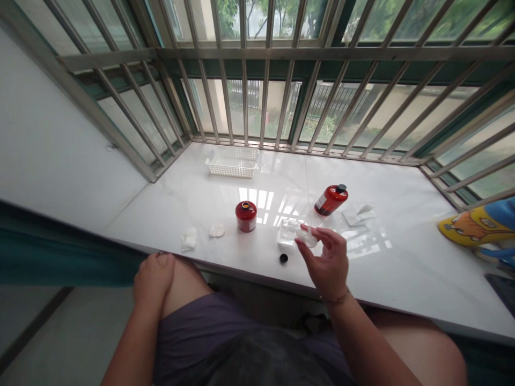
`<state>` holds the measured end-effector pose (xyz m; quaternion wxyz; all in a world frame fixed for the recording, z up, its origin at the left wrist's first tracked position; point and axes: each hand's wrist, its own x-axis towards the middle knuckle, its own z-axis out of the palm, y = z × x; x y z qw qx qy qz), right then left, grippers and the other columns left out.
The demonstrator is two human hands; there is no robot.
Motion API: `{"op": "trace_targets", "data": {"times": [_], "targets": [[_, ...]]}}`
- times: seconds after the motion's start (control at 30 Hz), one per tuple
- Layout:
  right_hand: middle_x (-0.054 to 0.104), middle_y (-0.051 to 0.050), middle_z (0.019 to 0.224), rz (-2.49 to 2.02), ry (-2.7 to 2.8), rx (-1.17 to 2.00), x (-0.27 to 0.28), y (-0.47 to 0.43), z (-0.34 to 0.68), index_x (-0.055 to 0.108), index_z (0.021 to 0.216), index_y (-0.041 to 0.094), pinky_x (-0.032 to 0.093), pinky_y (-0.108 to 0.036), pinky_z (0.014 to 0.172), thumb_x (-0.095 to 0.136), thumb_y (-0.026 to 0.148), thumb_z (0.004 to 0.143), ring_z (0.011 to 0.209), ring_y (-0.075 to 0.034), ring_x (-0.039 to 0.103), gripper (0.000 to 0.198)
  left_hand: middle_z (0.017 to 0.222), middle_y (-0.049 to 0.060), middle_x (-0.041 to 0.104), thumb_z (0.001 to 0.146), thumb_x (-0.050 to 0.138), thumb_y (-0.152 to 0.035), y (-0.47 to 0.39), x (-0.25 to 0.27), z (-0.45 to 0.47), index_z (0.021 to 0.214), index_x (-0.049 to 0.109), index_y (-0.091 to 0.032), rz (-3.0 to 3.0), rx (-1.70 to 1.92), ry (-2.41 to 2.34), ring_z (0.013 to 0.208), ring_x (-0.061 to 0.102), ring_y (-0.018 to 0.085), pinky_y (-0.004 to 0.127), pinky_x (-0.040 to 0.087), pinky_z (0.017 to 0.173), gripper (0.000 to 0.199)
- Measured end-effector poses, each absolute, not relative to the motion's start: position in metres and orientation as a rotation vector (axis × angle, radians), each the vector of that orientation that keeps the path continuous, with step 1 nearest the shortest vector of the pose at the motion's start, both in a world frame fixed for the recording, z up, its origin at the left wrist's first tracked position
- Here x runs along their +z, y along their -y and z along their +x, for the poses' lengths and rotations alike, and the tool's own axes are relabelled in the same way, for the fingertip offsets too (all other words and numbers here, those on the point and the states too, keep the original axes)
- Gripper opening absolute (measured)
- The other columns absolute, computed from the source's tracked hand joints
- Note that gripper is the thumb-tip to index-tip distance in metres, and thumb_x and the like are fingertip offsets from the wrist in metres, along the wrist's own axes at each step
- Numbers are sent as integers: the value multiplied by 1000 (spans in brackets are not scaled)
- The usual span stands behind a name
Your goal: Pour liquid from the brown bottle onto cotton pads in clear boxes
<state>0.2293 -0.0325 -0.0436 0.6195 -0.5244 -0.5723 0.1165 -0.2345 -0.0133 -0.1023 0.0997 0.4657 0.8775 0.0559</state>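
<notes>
My right hand (328, 257) pinches a small, rounded, clear plastic piece (308, 237) between thumb and fingers, its exact kind hard to make out. Just left of it, a clear plastic box (286, 234) sits on the white ledge (225, 252). Nearer to me lies a black cap (284, 258). An uncapped red bottle (246, 217) stands upright with its mouth exposed. Beyond my right hand is a second red bottle (331, 200), with its black cap on. My left hand (154, 281) rests over my left knee, holding nothing, its fingers partly out of sight.
A white perforated basket (232, 163) stands at the back, near the window bars (263, 102). Crumpled white tissue (189, 239) and a white pad (217, 230) lie at left. Right of the capped bottle is a clear packet (359, 213); a yellow-blue cartoon item (475, 224) is far right.
</notes>
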Motion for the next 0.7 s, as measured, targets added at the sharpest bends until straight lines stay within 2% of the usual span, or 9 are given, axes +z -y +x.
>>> {"op": "trace_targets", "data": {"times": [0.1, 0.2, 0.4, 0.57, 0.7], "targets": [[78, -6, 127, -1095, 1643, 304, -52, 40, 203, 58, 144, 38, 67, -49, 89, 77, 18, 95, 105, -27, 78, 57, 138, 31, 67, 101, 37, -67, 14, -101, -232, 146, 61, -7, 1390, 175, -2601, 126, 68, 47, 55, 53, 108, 79], [77, -3, 135, -888, 1930, 408, -61, 40, 172, 53, 149, 43, 65, -48, 93, 68, 12, 98, 107, -25, 77, 61, 136, 31, 68, 101, 38, -65, 16, -100, -231, 144, 62, -6, 1407, 189, -2601, 125, 68, 47, 55, 53, 108, 77], [78, -6, 120, -878, 1877, 650, -81, 18, 111, 58, 141, 32, 65, -41, 93, 68, 16, 95, 105, -24, 77, 49, 139, 30, 67, 103, 39, -60, 20, -102, -232, 144, 62, -7, 1464, 243, -2581, 128, 68, 46, 54, 53, 109, 71], [76, -10, 122, -969, 1817, 675, -93, -5, 79, 56, 139, 27, 64, -44, 93, 67, 19, 96, 105, -26, 76, 45, 138, 28, 68, 103, 42, -58, 21, -105, -234, 143, 62, -7, 1479, 252, -2588, 129, 67, 45, 51, 52, 111, 67], [76, -10, 121, -977, 1851, 738, -95, -16, 57, 57, 140, 27, 63, -43, 96, 69, 20, 95, 106, -25, 76, 47, 138, 29, 69, 103, 44, -57, 20, -106, -233, 142, 63, -7, 1473, 249, -2597, 129, 68, 45, 52, 52, 110, 66]]}}
